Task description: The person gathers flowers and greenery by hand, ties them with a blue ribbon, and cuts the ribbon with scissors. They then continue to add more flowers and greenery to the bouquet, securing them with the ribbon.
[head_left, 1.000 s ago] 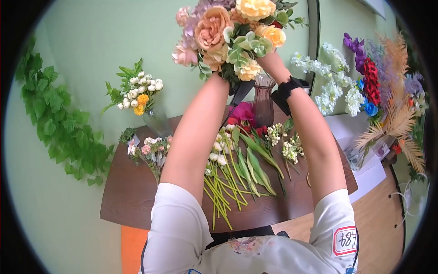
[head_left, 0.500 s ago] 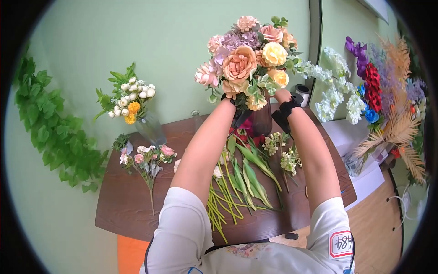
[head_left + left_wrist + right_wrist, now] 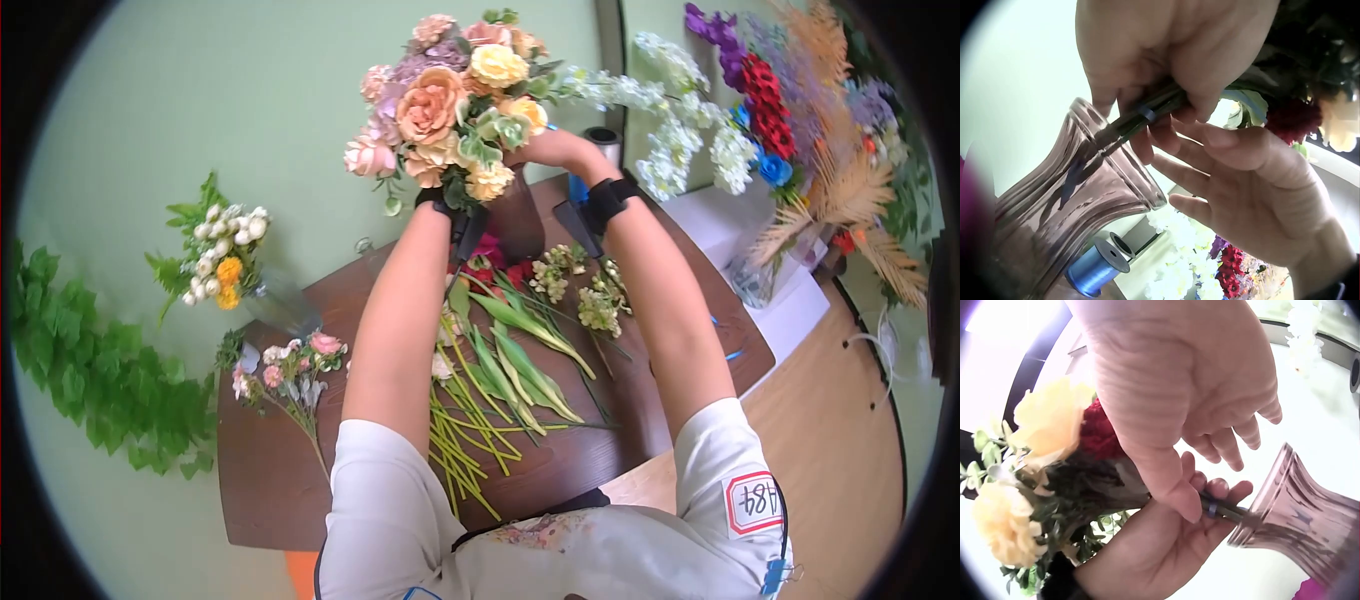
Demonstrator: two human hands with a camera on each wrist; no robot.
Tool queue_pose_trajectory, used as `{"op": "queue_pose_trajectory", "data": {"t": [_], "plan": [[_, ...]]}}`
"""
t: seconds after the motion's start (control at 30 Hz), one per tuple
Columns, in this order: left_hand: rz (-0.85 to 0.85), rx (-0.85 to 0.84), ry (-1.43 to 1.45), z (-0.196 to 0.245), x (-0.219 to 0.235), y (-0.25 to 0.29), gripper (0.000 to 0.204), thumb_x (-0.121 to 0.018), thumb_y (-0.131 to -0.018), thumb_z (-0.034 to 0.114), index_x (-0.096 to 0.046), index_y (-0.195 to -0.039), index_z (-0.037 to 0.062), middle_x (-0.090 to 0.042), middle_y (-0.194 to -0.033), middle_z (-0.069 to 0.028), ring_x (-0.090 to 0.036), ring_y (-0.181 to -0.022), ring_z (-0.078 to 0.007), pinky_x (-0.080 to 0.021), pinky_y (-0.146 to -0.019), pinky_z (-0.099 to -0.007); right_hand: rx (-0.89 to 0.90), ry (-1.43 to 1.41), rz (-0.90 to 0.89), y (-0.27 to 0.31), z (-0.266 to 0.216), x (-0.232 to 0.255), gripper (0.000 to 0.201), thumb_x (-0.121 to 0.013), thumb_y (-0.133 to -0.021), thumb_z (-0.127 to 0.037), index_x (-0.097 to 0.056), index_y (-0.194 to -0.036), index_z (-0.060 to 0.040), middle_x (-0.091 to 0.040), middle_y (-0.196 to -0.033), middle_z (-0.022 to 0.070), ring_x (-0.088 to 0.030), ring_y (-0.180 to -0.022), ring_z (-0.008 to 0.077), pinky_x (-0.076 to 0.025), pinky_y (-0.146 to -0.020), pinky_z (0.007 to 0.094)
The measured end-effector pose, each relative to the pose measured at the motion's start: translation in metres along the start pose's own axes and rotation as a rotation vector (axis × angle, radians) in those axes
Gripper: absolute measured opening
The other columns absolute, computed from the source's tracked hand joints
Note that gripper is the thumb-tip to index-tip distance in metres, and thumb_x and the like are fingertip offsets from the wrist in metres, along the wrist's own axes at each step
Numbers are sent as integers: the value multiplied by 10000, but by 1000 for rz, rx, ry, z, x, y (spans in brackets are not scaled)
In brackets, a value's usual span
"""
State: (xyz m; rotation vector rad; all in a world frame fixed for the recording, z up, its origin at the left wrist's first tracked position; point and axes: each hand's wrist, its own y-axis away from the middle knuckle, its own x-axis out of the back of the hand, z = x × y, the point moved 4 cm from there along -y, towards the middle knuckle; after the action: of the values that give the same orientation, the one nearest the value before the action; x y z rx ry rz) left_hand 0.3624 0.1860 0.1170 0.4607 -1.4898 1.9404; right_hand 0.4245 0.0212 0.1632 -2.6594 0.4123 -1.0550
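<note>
A bouquet of artificial roses (image 3: 430,105) in peach, yellow and mauve is held above the table by my left hand (image 3: 1169,47). That hand grips the gathered stems (image 3: 1154,112) just below the blooms, near a narrow blue band. The stems' lower ends pass into the mouth of a pinkish fluted glass vase (image 3: 1100,197). My right hand (image 3: 1191,381) hovers beside the left one with its fingers extended and loosely spread. Its thumb overlaps the left hand in the right wrist view. In the head view, blooms hide most of the left hand, while the right hand (image 3: 555,150) shows behind them.
Cut green stems (image 3: 480,430) and leaves lie across the brown table (image 3: 270,490). Pink flowers (image 3: 295,370) lie at left, near a clear vase of white and yellow flowers (image 3: 230,245). A blue ribbon spool (image 3: 1099,269) stands by the pink vase. Tall flower stems (image 3: 770,130) fill the right side.
The bouquet has come down toward the vase, and its stem ends are now in the vase mouth. My right hand shows more beside the blooms. The head view has turned, shifting the scene left.
</note>
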Motion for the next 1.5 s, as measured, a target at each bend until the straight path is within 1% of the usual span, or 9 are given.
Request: {"op": "queue_pose_trajectory", "data": {"t": [0.13, 0.23, 0.33, 0.43, 0.63, 0.83, 1.17, 1.33, 1.5], "plan": [[-96, 24, 108, -5, -14, 0, 447, -527, -790, 135, -331, -1188, 83, -392, -1146, -45, -377, -1050, -145, -309, -883, -288, 197, 26, 296, -7, 17, -8, 332, -606, -702, -166, -536, -1007, -53, -583, -942, 104, -542, -856, 190, -423, -764, 301], [-178, 42, 181, -7, -25, 9, 468, -532, -790, 139, -322, -1204, 85, -383, -1169, -45, -368, -1070, -144, -301, -897, -288, 109, -218, 436, -4, 22, -15, 377, -652, -659, -154, -530, -1000, -47, -580, -939, 84, -534, -867, 170, -419, -770, 296], [-226, 87, 222, -20, -23, 4, 489, -538, -789, 142, -313, -1220, 87, -375, -1192, -45, -360, -1089, -144, -293, -912, -288, 310, -300, 555, -13, 27, -17, 414, -695, -610, -108, -531, -984, -45, -583, -942, 56, -539, -865, 154, -426, -758, 289], [-228, 173, 229, -15, -35, 15, 510, -543, -789, 146, -303, -1235, 89, -366, -1215, -44, -351, -1108, -144, -284, -927, -288, 316, -240, 669, -20, 38, -20, 393, -699, -625, -110, -534, -975, -41, -582, -948, 51, -542, -862, 144, -428, -754, 279], [-224, 319, 264, -19, -40, 9, 552, -554, -788, 153, -285, -1267, 93, -349, -1261, -43, -333, -1146, -144, -268, -957, -287, 253, -421, 671, -18, 65, -24, 359, -648, -686, -72, -510, -1013, -19, -571, -980, 59, -532, -893, 139, -422, -768, 278], [-53, 201, 247, -11, -37, 24, 441, -548, -780, 99, -391, -1191, 66, -423, -1193, -41, -408, -1079, -134, -334, -903, -281, 208, -440, 666, -15, 62, -31, 380, -648, -675, -54, -502, -1024, -17, -557, -994, 55, -517, -913, 138, -418, -777, 285], [-179, 759, 794, -2, -22, 28, 275, -489, -789, 35, -465, -1062, 21, -525, -1003, -28, -511, -885, -117, -415, -774, -246, 61, -277, 566, -13, 85, -39, 358, -588, -739, -168, -486, -1038, 1, -550, -1021, 118, -510, -942, 190, -399, -804, 304], [-286, 732, 474, 23, -26, 26, 348, -334, -808, -23, -436, -1123, 84, -542, -996, -46, -538, -848, -147, -428, -686, -253, 182, -217, 641, -14, 101, -43, 420, -611, -710, -160, -456, -1063, 7, -534, -1042, 122, -508, -942, 194, -399, -808, 305], [-258, 661, 523, -16, -57, 29, 294, -428, -832, 68, -437, -1125, 59, -527, -1048, -58, -514, -922, -133, -425, -756, -262, 218, -172, 733, 2, 81, -45, 432, -616, -706, -152, -446, -1070, 7, -529, -1047, 119, -507, -938, 194, -400, -805, 307]]}}
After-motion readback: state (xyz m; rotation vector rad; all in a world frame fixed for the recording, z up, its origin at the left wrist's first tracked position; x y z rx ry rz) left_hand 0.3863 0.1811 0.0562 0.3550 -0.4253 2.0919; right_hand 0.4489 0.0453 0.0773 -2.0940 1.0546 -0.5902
